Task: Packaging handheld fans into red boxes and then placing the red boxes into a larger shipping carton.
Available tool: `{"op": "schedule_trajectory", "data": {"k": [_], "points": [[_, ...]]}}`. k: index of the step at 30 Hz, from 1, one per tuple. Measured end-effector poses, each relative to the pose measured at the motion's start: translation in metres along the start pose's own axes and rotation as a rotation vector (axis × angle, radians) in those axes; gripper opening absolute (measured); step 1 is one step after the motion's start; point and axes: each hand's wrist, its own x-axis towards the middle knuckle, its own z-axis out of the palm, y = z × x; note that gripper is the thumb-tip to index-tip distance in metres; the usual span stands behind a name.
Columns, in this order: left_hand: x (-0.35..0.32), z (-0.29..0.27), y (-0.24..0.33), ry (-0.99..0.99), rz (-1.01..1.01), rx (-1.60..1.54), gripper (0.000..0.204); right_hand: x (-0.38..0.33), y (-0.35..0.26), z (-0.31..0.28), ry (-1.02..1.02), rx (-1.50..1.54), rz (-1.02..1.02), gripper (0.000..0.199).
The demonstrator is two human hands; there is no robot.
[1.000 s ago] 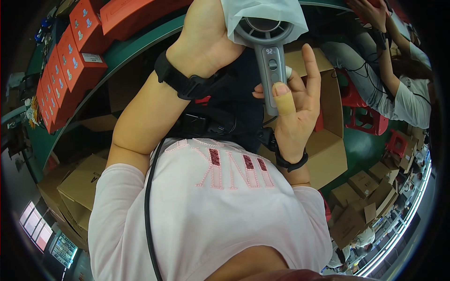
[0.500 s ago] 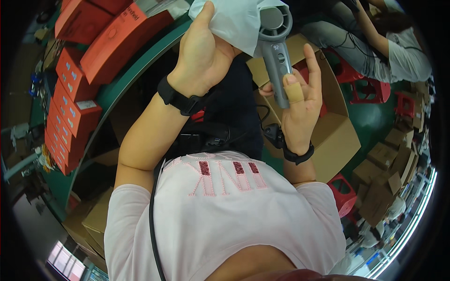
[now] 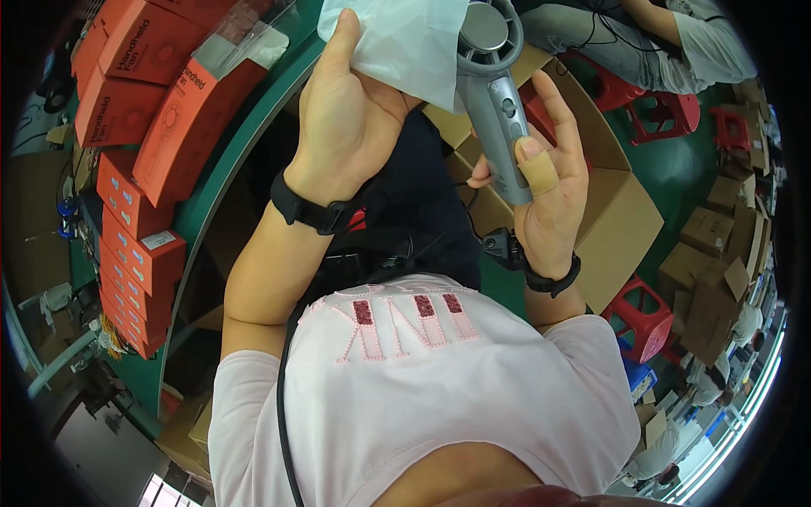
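Observation:
A grey handheld fan [image 3: 497,127] is gripped by its handle in my right hand [image 3: 553,198], round head pointing away from me. My thumb, wrapped in a tan bandage, presses along the handle's side near its lower end, and the index finger sticks out straight. My left hand [image 3: 346,127] holds a thin whitish plastic bag [image 3: 405,46], thumb up on its near side; the other fingers are mostly hidden behind it. The bag's right edge meets the fan head and upper handle. Both wrists wear black straps.
On my left, red boxes [image 3: 144,262] are stacked on a green-edged table [image 3: 215,182]. An open cardboard box [image 3: 621,228] stands beyond my right hand. Red stools [image 3: 638,317] and more cartons [image 3: 705,232] lie to the right. Another person [image 3: 701,51] sits at the upper right.
The lit display on the fan's handle has gone dark. The fan has turned slightly in my right hand, and my left hand with the bag sits a little further left. The whole view has shifted.

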Motion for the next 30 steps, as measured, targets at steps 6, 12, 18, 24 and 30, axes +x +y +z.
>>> {"op": "schedule_trajectory", "data": {"k": [6,12,18,24,30], "points": [[-0.004,0.003,0.004,-0.012,0.072,0.052,0.048,-0.004,0.004,0.001,0.029,-0.036,-0.022,0.071],[0.001,0.003,-0.001,-0.191,0.1,0.389,0.046,0.003,0.018,-0.003,0.111,-0.193,-0.202,0.08],[0.019,0.018,-0.015,-0.233,0.003,0.338,0.045,0.032,0.021,-0.019,0.319,-0.774,-0.603,0.087],[0.029,0.015,-0.031,-0.28,0.119,0.574,0.047,0.039,0.018,-0.028,0.357,-0.957,-0.713,0.086],[0.026,0.025,-0.016,-0.364,0.186,0.777,0.047,0.032,-0.004,-0.039,0.29,-1.025,-0.838,0.09]]}}
